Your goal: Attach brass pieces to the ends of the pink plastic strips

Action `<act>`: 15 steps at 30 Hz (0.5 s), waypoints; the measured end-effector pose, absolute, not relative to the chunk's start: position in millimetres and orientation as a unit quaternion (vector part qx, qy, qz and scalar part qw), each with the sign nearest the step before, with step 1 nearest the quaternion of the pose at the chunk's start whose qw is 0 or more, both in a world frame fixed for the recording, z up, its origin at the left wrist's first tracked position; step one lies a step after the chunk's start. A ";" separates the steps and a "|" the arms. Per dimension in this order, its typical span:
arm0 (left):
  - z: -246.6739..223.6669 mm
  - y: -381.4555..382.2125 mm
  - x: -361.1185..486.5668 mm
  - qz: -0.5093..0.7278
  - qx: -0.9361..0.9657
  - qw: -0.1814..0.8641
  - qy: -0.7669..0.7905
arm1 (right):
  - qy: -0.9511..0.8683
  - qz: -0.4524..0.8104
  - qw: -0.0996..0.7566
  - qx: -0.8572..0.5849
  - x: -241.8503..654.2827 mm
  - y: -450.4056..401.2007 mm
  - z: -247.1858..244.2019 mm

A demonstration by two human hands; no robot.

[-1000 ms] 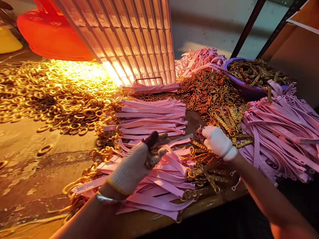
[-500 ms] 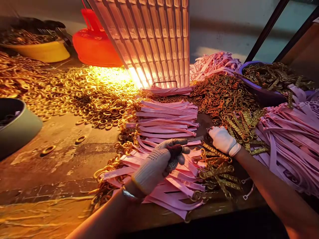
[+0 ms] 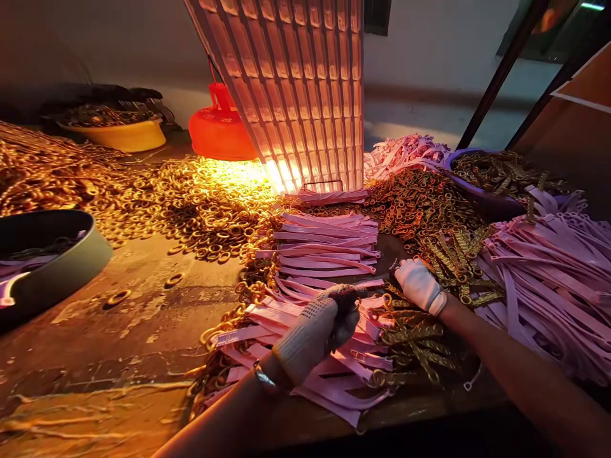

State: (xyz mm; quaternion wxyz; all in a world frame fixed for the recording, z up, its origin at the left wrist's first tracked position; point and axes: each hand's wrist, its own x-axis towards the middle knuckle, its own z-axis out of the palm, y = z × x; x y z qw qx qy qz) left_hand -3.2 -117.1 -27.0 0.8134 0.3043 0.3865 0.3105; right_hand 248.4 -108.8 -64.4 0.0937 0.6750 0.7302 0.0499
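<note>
My left hand (image 3: 312, 327), in a white dotted glove with dark, soiled fingers, hovers over a fan of pink straps (image 3: 274, 318). Its fingers curl inward; whatever lies in them is dark and hard to tell apart from the glove. Farther right, my right hand (image 3: 420, 284) wears a plain white glove and pinches its fingertips together. Something small and dark shows at those fingertips, too small to name. Just below the right hand lie gold chain-like pieces (image 3: 415, 343). A neat row of pink straps (image 3: 329, 245) lies beyond both hands, gold rings at its left ends.
Gold rings (image 3: 205, 213) heap up under a red lamp (image 3: 222, 133). A ribbed translucent panel (image 3: 305, 95) stands behind. More gold pieces (image 3: 410, 200), a purple basin (image 3: 458, 175) and a strap pile (image 3: 548, 273) fill the right. A round container (image 3: 71, 267) sits at left, a yellow basin (image 3: 124, 135) behind.
The view has shifted, so the scene sits lower and the left-side things farther right. My left hand's fingers look more curled. My right hand keeps its pinch near the gold pieces.
</note>
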 end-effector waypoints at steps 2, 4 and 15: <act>-28.0 -119.4 -3.0 0.293 0.309 0.824 0.374 | 0.729 0.046 0.064 0.680 251.7 -102.1 -68.1; -26.5 -122.7 -3.3 0.284 0.316 0.832 0.357 | 0.724 0.038 0.024 0.689 257.1 -93.0 -68.4; -25.7 -107.9 2.8 0.174 0.230 0.912 0.290 | 0.810 -0.065 -0.299 0.500 220.8 -132.0 -22.0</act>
